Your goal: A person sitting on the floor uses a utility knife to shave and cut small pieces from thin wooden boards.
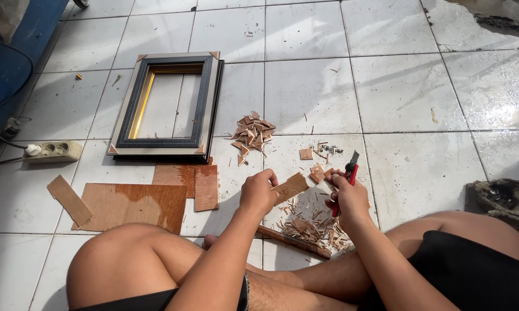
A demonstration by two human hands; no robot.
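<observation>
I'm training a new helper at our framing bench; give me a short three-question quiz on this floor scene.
1. Which hand holds the red-handled cutter?
2. True or false: the picture frames stand upright against a wall.
3. Where does the pile of small triangular wood pieces lie: A) on the plywood sheet, B) on the tiles just right of the frames, C) beside the power strip?

Key: 1. The right hand; the left hand holds a wood strip. 2. False, they lie flat on the tiled floor. 3. B.
</observation>
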